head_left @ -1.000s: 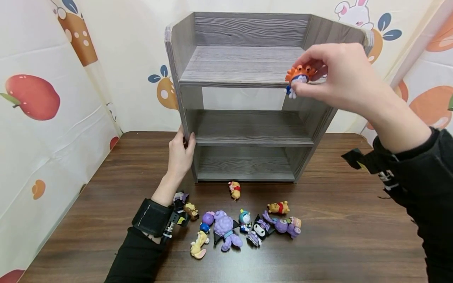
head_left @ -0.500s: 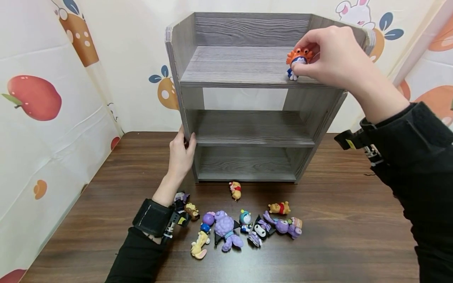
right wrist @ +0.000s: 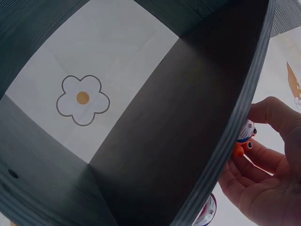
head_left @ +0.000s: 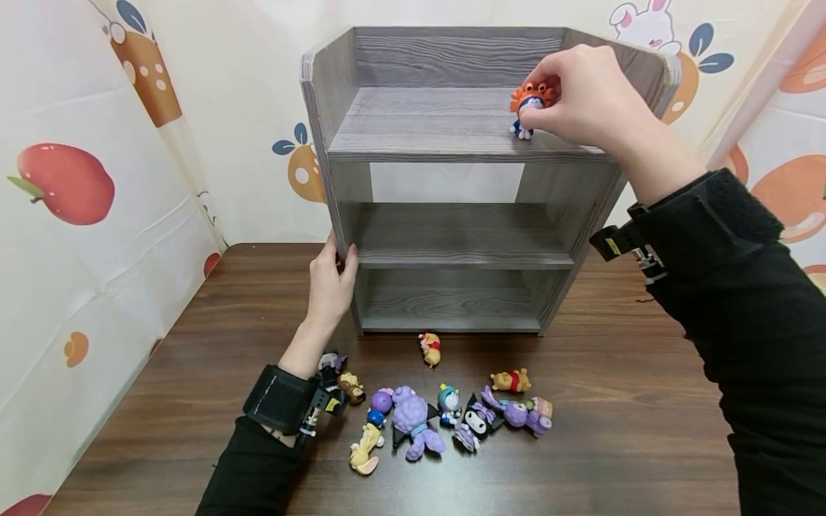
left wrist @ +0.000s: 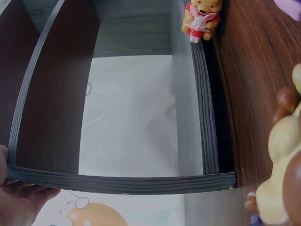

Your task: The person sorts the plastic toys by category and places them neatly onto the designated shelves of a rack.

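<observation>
My right hand (head_left: 590,97) pinches a small figurine (head_left: 529,100) with an orange crab-shaped hat and a blue-and-white body. It is upright, its feet close over the top board near the right end of the grey wooden shelf unit (head_left: 452,233). In the right wrist view the figurine (right wrist: 245,134) sits between thumb and fingers, partly hidden by the board's edge. My left hand (head_left: 330,283) grips the unit's left side panel at about middle-board height. From the left wrist, thumb and fingers of that hand (left wrist: 23,202) lie on either side of the panel.
Several small figures lie on the brown table (head_left: 619,444) before the unit. Among them are a purple plush-like figure (head_left: 409,412), a black-and-white one (head_left: 476,421), a yellow one (head_left: 364,446) and a bear in red (head_left: 511,380). Another bear (head_left: 429,350) lies right by the unit's base.
My right hand has lifted the crab-hatted figurine from in front of the top board's edge, then brought it over the board and slightly left. The left hand stays on the side panel.
</observation>
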Available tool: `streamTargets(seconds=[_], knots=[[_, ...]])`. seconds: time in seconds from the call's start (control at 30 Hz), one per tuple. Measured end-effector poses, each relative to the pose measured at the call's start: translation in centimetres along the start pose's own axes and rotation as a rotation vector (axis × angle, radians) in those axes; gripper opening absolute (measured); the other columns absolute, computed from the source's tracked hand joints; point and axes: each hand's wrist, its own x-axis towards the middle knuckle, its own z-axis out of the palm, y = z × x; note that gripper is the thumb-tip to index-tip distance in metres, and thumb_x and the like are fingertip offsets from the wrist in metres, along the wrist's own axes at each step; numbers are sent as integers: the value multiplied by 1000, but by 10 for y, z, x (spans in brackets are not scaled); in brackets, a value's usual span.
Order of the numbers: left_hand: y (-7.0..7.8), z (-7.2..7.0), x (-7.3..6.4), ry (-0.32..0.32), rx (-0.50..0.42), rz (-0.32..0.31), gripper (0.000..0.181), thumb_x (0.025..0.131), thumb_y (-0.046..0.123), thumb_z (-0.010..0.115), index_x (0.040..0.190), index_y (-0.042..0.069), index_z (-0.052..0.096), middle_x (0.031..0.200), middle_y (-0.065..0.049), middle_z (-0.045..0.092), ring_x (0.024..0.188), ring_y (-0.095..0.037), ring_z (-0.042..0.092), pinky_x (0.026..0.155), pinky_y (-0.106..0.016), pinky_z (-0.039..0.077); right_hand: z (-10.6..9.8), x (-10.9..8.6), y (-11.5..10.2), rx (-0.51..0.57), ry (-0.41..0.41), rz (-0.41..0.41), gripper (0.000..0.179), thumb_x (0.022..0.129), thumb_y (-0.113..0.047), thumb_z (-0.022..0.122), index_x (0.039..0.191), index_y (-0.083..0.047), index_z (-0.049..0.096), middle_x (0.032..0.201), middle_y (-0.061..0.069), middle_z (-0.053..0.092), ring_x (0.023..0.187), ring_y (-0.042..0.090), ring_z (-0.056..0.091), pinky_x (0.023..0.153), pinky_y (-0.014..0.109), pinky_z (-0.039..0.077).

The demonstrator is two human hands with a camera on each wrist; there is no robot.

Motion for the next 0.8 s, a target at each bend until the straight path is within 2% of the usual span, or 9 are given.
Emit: streamTargets(seconds=[0.47, 0.67, 0.8], knots=[[2, -1, 0, -3, -11, -2, 32, 89, 4, 44, 120, -6, 47, 103, -22, 58, 80, -26, 59, 61, -40, 48, 2, 5, -3, -11, -60, 40, 39, 85, -19, 46, 115, 6, 52, 103, 23, 52, 88, 30, 43, 68, 34, 35], [1, -1, 0, -10, -18, -12, 32, 90, 6, 43, 121, -5, 47, 97, -21, 59, 71, -23, 56, 57, -37, 46, 3, 4, -3, -14, -56, 39, 42, 84, -17, 45, 119, 5, 49, 104, 23, 52, 89, 32, 45, 73, 41, 35], [1, -1, 0, -11, -22, -10, 34, 91, 6, 43, 123, -4, 46, 100, -21, 58, 72, -23, 56, 58, -37, 46, 2, 2, -4, 18, -51, 50, 45, 85, -17, 46, 125, 3, 44, 110, 24, 51, 95, 33, 44, 81, 44, 34]])
